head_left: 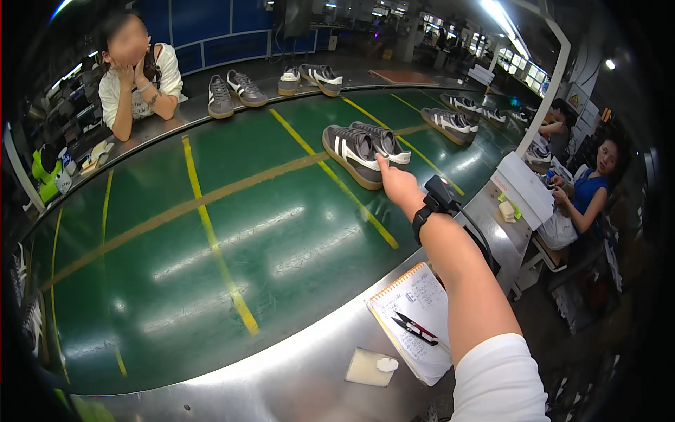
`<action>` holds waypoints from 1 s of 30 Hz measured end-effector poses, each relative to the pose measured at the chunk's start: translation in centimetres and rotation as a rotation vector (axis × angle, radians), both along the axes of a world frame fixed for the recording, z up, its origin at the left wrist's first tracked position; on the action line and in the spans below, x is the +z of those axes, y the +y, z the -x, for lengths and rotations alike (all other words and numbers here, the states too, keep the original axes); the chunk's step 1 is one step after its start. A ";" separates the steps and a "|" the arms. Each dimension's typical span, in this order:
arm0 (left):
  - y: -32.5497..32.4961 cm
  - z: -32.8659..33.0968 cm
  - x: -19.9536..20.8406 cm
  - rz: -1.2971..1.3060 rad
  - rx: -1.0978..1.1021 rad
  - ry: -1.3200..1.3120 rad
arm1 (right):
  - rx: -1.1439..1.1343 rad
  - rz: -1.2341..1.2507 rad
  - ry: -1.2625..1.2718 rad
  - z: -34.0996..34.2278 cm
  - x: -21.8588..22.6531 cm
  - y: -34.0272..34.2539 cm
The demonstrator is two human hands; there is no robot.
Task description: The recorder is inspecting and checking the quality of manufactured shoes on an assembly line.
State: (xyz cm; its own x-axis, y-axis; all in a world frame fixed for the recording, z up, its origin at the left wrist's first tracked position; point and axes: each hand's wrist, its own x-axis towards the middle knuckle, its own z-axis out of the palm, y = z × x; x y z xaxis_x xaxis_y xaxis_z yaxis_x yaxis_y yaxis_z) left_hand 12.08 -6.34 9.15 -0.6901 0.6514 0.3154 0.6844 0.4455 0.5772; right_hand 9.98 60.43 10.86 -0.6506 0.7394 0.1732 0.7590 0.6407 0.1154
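Right hand (398, 184) stretched far over green belt (232, 239), fingertips touching grey sneaker (354, 153), grip seemingly released, empty.

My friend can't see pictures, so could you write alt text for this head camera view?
The person's right hand reaches out to touch a pair of grey sneakers with white stripes on a green conveyor belt. More pairs sit farther along, and a notebook with small snips lies on the metal edge.

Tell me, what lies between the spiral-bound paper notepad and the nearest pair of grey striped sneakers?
In the head view, only bare green belt with a yellow line separates notepad from sneakers.
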 end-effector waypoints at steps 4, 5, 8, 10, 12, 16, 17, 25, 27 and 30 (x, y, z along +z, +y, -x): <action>0.1 0.1 -0.4 -0.049 -0.032 0.014 | 0.375 -0.130 0.120 -3.2 -0.6 -6.6; -0.1 0.2 -0.5 -0.040 -0.020 -0.005 | 0.438 -0.101 0.083 -4.5 0.3 -9.2; -0.3 0.0 -0.3 -0.015 -0.009 -0.034 | 0.617 0.010 0.131 -9.0 1.6 -16.2; -0.2 0.0 -0.2 -0.005 0.043 -0.029 | 0.604 0.111 0.124 -12.0 3.3 -21.2; -0.2 0.1 -0.3 -0.036 0.012 -0.039 | 0.634 0.196 0.137 -15.8 3.5 -24.4; -1.8 0.8 -1.9 -0.066 -0.015 -0.112 | 0.820 0.186 0.277 -19.7 2.6 -30.6; -2.4 0.8 -2.2 -0.029 0.031 -0.094 | 0.824 0.297 0.300 -19.6 2.4 -32.2; -2.0 1.2 -1.2 0.106 0.132 -0.153 | 0.832 0.620 0.699 -18.5 -1.2 -44.0; -1.9 1.3 -1.4 0.113 0.140 -0.145 | 0.840 0.617 0.721 -17.1 -2.5 -45.6; -1.3 0.6 -0.2 0.118 0.148 -0.167 | 0.772 0.716 0.664 -14.8 -5.0 -47.1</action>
